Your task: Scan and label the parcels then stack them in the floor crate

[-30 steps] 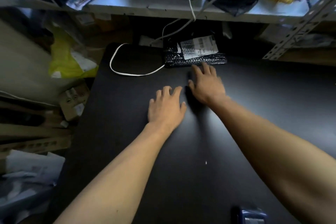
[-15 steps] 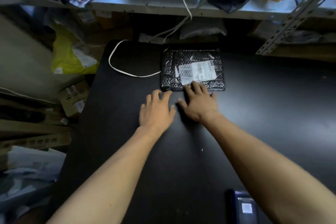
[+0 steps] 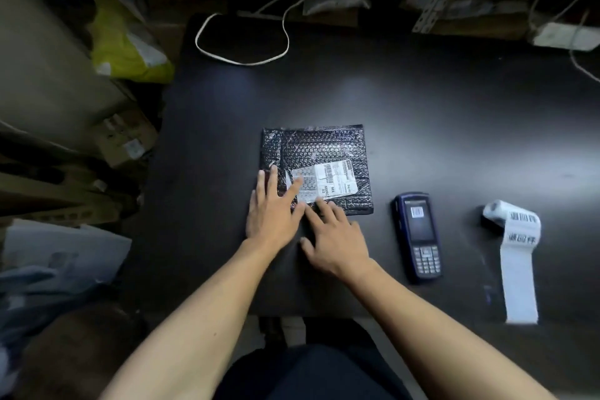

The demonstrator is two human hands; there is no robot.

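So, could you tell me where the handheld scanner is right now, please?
In the head view, the handheld scanner lies on the black table, between the parcel and label roll.

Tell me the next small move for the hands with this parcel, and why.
Probably reach the right hand to the handheld scanner lying just to its right. The black bubble mailer lies flat, its label facing up, both hands resting open on its near edge, so it looks ready to scan. The left hand could keep it steady.
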